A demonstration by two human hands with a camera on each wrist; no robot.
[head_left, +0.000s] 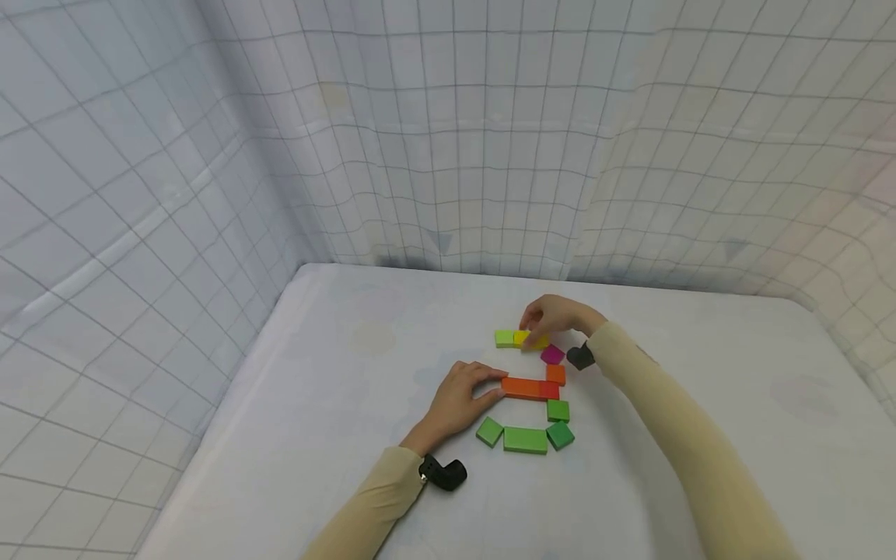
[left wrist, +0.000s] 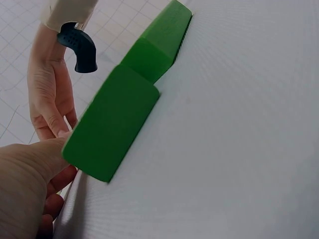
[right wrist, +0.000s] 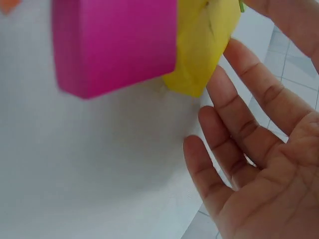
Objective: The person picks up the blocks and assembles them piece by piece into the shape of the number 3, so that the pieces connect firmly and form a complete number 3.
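My left hand (head_left: 458,397) holds the left end of a long orange block (head_left: 521,388) between thumb and fingertips. A red block (head_left: 549,390) touches that block's right end. Farther back, my right hand (head_left: 556,314) reaches over a yellow block (head_left: 520,337), thumb and fingers on opposite long sides. A lime block (head_left: 504,338) adjoins its left end. In the right wrist view, fingertips lie along the yellow block (right wrist: 204,45), beside a magenta block (right wrist: 124,45). Green blocks (left wrist: 112,124) hide part of my left hand (left wrist: 30,167) in the left wrist view.
A small orange block (head_left: 555,375) lies behind the red one. In front are a green square block (head_left: 558,411), a tilted dark green block (head_left: 560,435), a long green block (head_left: 525,440) and another tilted green block (head_left: 489,432). Gridded white curtains (head_left: 455,140) hang around the white table (head_left: 315,373).
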